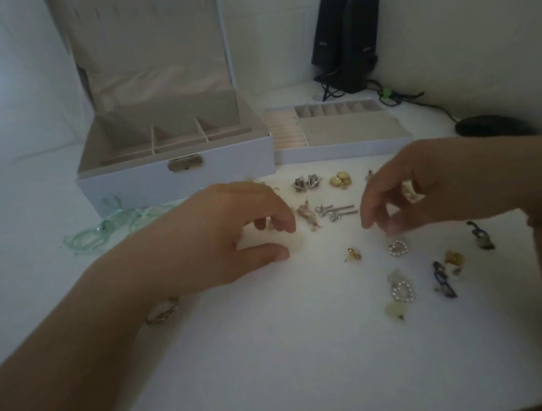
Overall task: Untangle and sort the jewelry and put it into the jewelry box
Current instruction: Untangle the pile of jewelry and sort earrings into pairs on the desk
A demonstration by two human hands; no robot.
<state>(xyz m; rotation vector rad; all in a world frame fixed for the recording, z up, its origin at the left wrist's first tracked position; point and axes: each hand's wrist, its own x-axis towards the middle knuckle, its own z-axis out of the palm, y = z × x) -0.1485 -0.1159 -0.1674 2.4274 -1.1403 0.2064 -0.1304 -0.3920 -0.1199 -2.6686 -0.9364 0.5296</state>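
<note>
A white jewelry box [174, 175] stands open at the back left, its beige compartments bare. Its removable tray [338, 129] lies to the right of it. Small jewelry pieces are spread over the white table: silver earrings [305, 182], gold earrings [340, 180], silver key-shaped pieces [338, 211], a pinkish piece [308, 216], a pearl heart [398, 247] and a second pearl heart [402, 292]. My left hand [219, 236] hovers over the table with fingers curled, nothing clearly in it. My right hand [426, 183] pinches thumb and forefinger just above the first pearl heart; whether it holds anything is unclear.
A pale green ribbon [106, 227] lies left of my left arm. A ring-like piece [162, 312] sits under my left wrist. Blue pieces [444, 279] and amber pieces [453, 259] lie at the right. Black speakers [346, 42], cables and a mouse [487, 125] are at the back right.
</note>
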